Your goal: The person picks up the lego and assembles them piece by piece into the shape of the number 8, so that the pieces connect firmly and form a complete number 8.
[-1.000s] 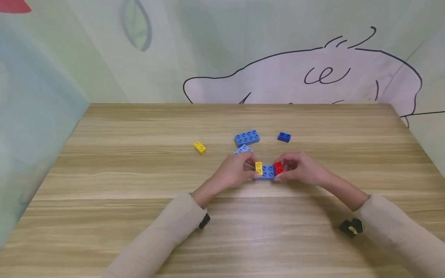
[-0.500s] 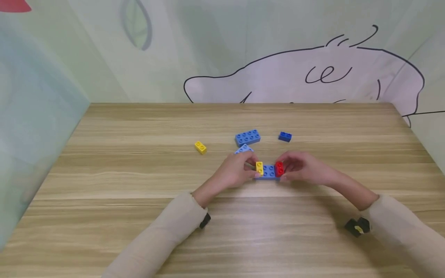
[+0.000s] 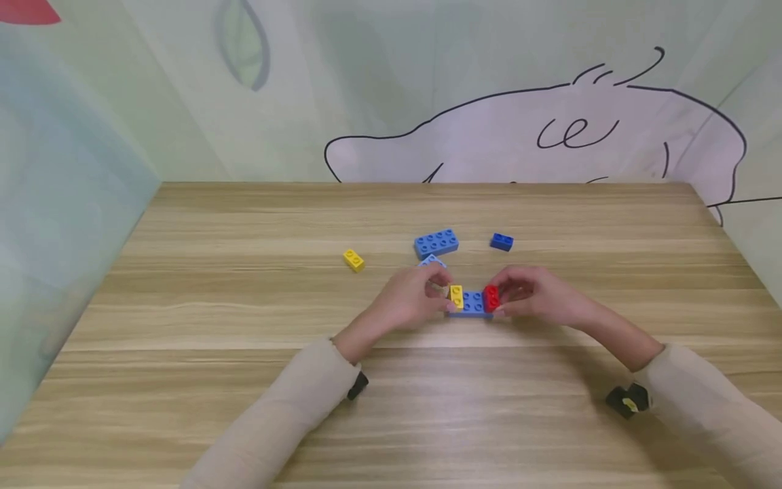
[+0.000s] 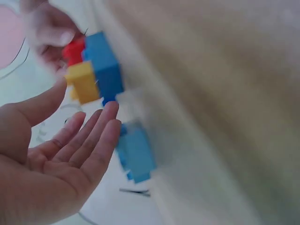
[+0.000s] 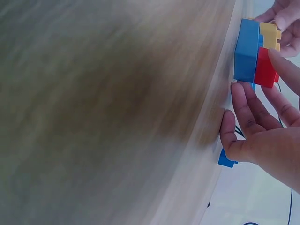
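A yellow two-stud brick [image 3: 456, 297] and a red two-stud brick [image 3: 491, 298] sit on opposite ends of a blue eight-stud brick [image 3: 472, 304], with bare blue studs between them. My left hand [image 3: 406, 297] is at the yellow end. In the left wrist view its thumb tip [image 4: 60, 86] is right at the yellow brick, and the other fingers extend fairly straight below. My right hand [image 3: 537, 295] holds the red end: in the right wrist view the thumb [image 5: 284, 65] lies over the red brick, its index finger on the far side.
Behind the hands lie a second blue eight-stud brick [image 3: 436, 242] and a lighter blue brick [image 3: 432, 261], partly hidden by my left hand. A loose yellow brick [image 3: 354, 260] lies left, a dark blue one [image 3: 501, 242] right. A patterned wall [image 3: 391, 88] borders the wooden table [image 3: 244, 292].
My right hand has shifted slightly right along the red brick, showing more of the blue brick's front corner. The left hand and the loose bricks stay nearly in place.
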A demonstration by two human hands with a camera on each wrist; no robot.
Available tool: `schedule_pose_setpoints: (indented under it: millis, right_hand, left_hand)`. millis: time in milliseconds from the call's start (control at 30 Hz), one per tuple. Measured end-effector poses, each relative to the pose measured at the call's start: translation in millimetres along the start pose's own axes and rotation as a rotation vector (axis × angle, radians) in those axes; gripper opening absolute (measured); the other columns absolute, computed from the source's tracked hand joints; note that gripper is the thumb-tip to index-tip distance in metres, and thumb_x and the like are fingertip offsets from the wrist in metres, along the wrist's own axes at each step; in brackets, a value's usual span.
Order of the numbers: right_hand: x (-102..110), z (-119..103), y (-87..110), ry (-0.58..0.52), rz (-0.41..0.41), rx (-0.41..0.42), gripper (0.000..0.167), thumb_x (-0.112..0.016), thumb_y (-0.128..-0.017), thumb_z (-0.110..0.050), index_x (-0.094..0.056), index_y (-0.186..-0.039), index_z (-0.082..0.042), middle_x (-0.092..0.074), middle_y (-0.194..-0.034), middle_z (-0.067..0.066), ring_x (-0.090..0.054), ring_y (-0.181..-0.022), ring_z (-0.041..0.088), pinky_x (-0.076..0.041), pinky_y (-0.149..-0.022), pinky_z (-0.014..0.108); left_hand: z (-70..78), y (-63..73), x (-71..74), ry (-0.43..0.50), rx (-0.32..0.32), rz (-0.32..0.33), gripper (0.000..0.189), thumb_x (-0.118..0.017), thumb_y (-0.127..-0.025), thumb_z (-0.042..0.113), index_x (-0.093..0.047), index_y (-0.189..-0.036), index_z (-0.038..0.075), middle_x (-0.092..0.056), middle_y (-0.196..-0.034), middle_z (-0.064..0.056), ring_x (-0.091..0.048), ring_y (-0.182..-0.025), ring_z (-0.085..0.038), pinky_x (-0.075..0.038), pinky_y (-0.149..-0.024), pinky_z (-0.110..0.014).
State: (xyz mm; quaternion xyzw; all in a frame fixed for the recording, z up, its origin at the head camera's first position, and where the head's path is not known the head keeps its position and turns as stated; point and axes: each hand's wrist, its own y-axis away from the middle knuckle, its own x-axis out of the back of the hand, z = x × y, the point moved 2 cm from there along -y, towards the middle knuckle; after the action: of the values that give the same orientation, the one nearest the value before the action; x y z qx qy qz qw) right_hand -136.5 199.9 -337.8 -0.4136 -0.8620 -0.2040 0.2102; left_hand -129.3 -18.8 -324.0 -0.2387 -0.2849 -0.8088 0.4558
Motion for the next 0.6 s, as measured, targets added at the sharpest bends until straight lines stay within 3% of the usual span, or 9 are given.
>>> schedule_pose_setpoints:
  millis: [200,300,600]
  right_hand:
    - [-0.1,0.0,0.7,0.005,0.004,-0.015,0.035,-0.073,-0.078,-0.011,-0.060,-0.109,-0.002,-0.060,-0.105,0.010,-0.058,-0.093,0.023,-0.050,-0.081,0.030]
    - [-0.1,0.1,0.9,0.006,0.007,-0.023,0.035,-0.073,-0.077,-0.012,-0.060,-0.109,-0.002,-0.060,-0.105,0.010,-0.057,-0.093,0.023,-0.050,-0.081,0.030]
    - [-0.6,3.2,-0.1,0.000,0.010,-0.010,0.036,-0.073,-0.077,-0.011,-0.060,-0.109,-0.002,-0.060,-0.104,0.010,-0.058,-0.092,0.022,-0.050,-0.080,0.028]
  left_hand:
    - [-3.5,1.3,20.8,-0.001,-0.006,0.141,0.039,-0.072,-0.080,0.022,-0.058,-0.114,0.008,-0.062,-0.105,-0.004,-0.058,-0.089,-0.017,-0.050,-0.074,-0.026]
    - [-7.2,1.7,26.3,-0.028,0.027,0.177,0.043,-0.073,-0.078,0.021,-0.057,-0.116,0.008,-0.061,-0.106,-0.005,-0.056,-0.093,-0.018,-0.049,-0.077,-0.028]
    - [-25.0,-4.3,25.4,-0.081,0.083,0.152,0.051,-0.079,-0.072,0.019,-0.055,-0.115,0.006,-0.060,-0.105,-0.009,-0.056,-0.093,-0.021,-0.047,-0.081,-0.032]
